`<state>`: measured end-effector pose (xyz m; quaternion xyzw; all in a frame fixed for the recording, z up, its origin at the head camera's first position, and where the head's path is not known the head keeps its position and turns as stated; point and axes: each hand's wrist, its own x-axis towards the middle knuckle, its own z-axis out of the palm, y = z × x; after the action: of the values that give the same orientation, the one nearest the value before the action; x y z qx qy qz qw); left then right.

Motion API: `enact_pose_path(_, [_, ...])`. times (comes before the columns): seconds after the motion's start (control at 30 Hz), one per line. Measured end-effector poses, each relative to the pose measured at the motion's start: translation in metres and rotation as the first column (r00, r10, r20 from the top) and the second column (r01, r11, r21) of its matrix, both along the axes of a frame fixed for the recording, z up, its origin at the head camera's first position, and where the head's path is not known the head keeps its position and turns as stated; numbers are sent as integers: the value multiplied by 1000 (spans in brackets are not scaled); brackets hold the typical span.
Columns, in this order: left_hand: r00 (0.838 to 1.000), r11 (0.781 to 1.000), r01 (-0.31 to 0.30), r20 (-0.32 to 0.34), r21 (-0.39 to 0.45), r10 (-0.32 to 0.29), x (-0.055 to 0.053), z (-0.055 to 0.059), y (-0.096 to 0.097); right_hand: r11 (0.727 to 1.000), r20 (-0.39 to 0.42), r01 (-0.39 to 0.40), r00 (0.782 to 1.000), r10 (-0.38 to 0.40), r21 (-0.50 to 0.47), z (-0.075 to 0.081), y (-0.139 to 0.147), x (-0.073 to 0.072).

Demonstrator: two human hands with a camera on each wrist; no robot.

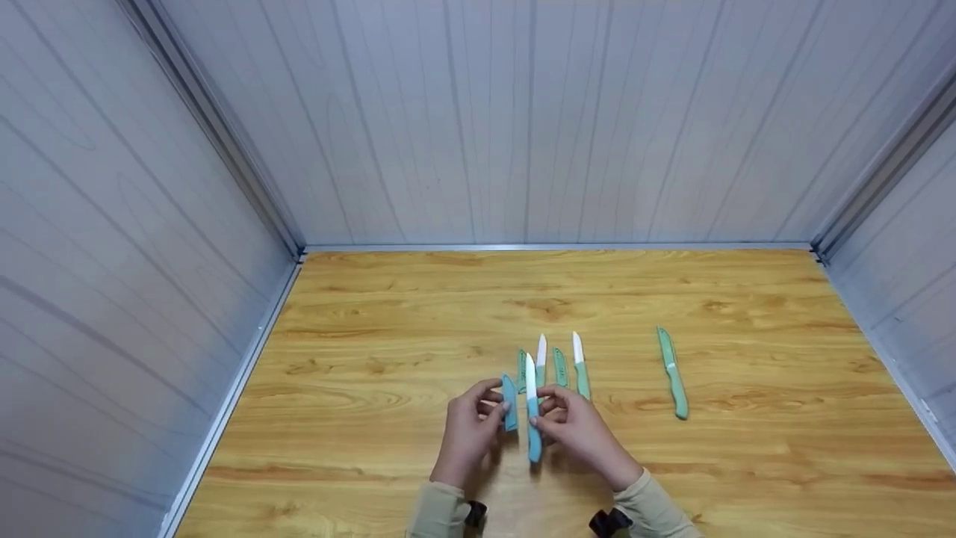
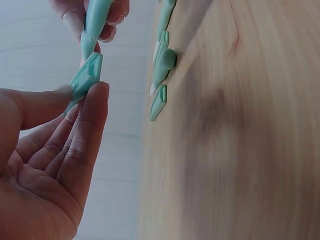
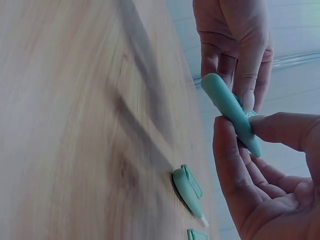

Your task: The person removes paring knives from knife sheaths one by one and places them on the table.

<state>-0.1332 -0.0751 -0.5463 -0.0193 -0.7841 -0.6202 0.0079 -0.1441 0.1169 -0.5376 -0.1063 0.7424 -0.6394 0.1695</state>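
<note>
The table stretches wide beside the fingers of the left hand; its far edge lies well beyond them. Just ahead of the fingers, green sheaths bear marks too small to read. The left fingers pinch a blue sheath; close beside it, those of the right hand pinch a blue knife, white blade pointing away.

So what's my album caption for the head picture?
Left hand holds a narrow blue sheath, right hand a white-bladed, blue-handled knife.
</note>
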Motion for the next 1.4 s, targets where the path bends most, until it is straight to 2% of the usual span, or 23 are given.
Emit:
enact_pose_path(0.3, [1000,999,-25,5,-30,25,-6,-1,-6,999,-1,-15,1000,15,-49,-2,-9,-5])
enact_pose_path(0.77, [1000,1000,-8,25,-11,8,-12,1,-15,999,-3,-28,1000,28,-22,-1,-15,-13])
enact_pose_path(1.03, [1000,1000,-10,16,-16,11,-16,-1,-18,1000,-1,-5,1000,5,-16,0,-20,-16])
enact_pose_path(1.4, [999,1000,-1,47,30,0,-21,-3,-21,1000,11,5,1000,-5,-11,-3,-23,-21])
